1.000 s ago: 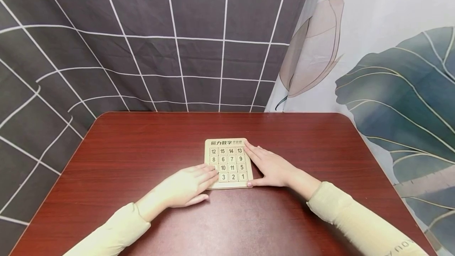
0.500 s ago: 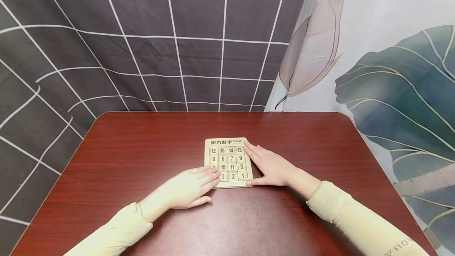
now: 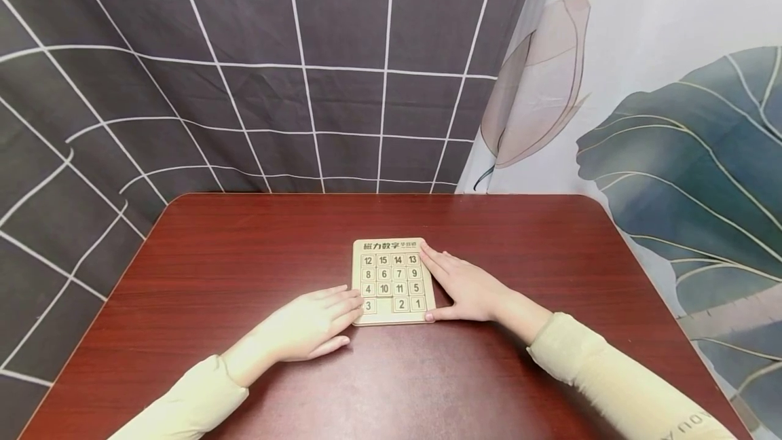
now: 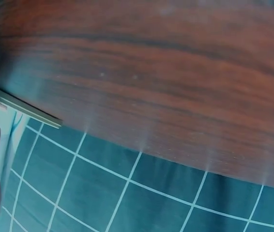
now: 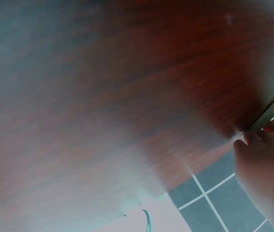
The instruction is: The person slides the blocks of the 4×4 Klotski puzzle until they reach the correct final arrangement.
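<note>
Number board (image 3: 394, 319): flat on the red table (image 3: 263, 250); probably light, stiff, apt to slide; best held by its side rims.
Tiles: likely smooth; gap in the near row between 3 (image 3: 369, 305) and 2 (image 3: 401, 304).
My right hand (image 3: 467, 287): fingers extended, thumb spread, along right rim.
My left hand (image 3: 311, 322): fingers straight, grasping nothing, partly covering left rim.
Beyond: grid curtain (image 3: 348, 97).

Red-brown table (image 3: 244, 257), dark gridded curtain (image 3: 348, 100), leaf-print curtain (image 3: 647, 80)
</note>
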The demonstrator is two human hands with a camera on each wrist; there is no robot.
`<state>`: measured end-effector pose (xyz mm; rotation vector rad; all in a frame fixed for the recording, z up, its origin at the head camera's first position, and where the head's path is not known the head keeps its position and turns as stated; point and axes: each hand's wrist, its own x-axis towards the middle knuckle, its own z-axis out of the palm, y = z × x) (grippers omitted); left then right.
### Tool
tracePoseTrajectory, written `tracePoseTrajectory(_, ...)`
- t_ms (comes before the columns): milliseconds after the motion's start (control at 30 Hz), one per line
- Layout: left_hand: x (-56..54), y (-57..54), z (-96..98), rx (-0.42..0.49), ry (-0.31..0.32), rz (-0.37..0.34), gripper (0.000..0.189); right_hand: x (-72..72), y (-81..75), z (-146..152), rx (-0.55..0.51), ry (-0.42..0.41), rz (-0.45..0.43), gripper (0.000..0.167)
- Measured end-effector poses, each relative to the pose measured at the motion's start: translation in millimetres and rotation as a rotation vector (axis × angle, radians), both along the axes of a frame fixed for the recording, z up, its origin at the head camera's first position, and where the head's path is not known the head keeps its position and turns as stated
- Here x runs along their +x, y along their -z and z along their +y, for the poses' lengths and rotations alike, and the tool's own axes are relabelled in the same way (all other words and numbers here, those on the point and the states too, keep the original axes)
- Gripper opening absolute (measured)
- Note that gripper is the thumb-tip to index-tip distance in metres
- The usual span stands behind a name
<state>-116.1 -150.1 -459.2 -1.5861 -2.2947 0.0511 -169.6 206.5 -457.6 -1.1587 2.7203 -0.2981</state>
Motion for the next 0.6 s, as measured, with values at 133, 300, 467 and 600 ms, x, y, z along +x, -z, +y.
tracePoseTrajectory(133, -0.8, -4.1, 4.6, 0.005, 0.011, 0.009, 0.052, -0.1, 0.3, 0.6, -0.002, 0.0, 0.002, 0.115)
tracePoseTrajectory(300, -4.4, -5.1, 19.0, -0.018, 0.031, 0.014, 0.054, 0.3, 2.6, 1.9, -0.009, -0.001, 0.007, 0.115)
tracePoseTrajectory(467, -8.4, -4.1, 34.1, -0.05, 0.049, -0.003, 0.059, 0.7, 3.1, 2.1, -0.014, -0.009, 0.021, 0.114)
tracePoseTrajectory(600, -11.1, -2.7, 41.9, -0.072, 0.043, -0.016, 0.06, 0.1, 2.4, 2.3, -0.02, -0.015, 0.035, 0.114)
